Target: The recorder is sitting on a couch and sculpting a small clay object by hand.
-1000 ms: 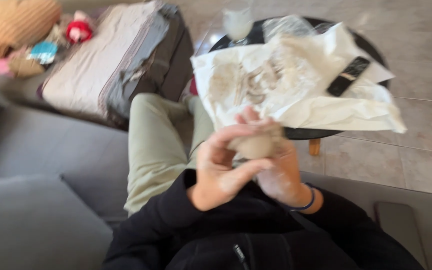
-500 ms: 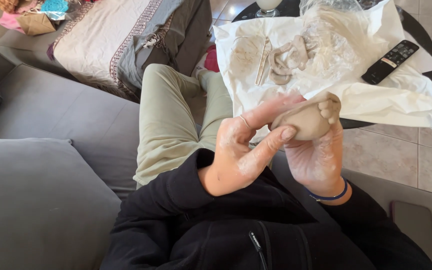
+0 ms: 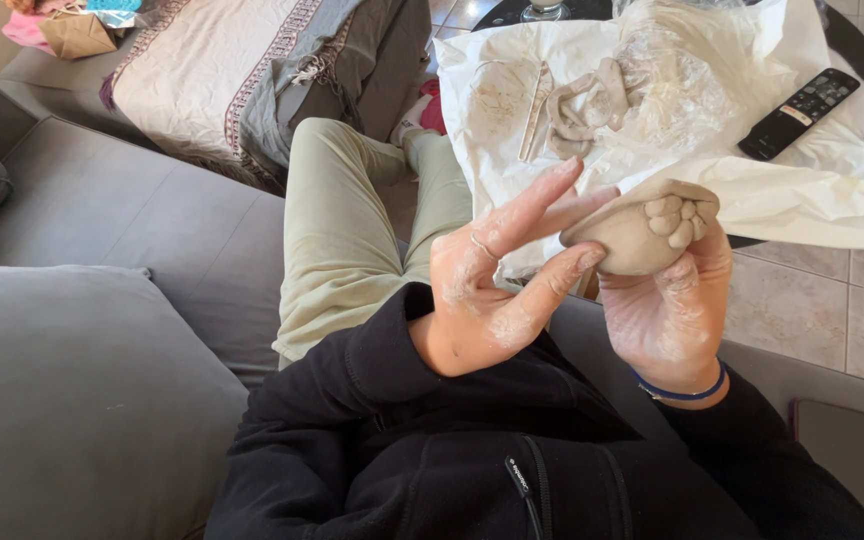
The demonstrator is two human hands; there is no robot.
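Observation:
A rounded lump of grey-beige clay (image 3: 632, 235) sits cupped in my right hand (image 3: 670, 300), whose fingertips curl over its top edge. My left hand (image 3: 497, 285) is beside it with fingers spread and straight; its thumb and fingertips press against the left side of the lump. Both hands are smeared with pale clay. A ring shows on a left finger and a blue band on the right wrist. Both hands are above my lap, in front of the round table.
White paper (image 3: 802, 190) covers a dark round table (image 3: 857, 45) and carries clay scraps (image 3: 587, 105), a flat tool (image 3: 535, 110), a clear plastic bag (image 3: 687, 75) and a black remote (image 3: 797, 112). Grey sofa cushions (image 3: 62, 390) lie left, a folded blanket (image 3: 222, 80) behind, a phone (image 3: 837, 445) at right.
The view has steadied and dropped closer to my hands. My left fingers have straightened and spread against the lump, which my right hand now cups from below.

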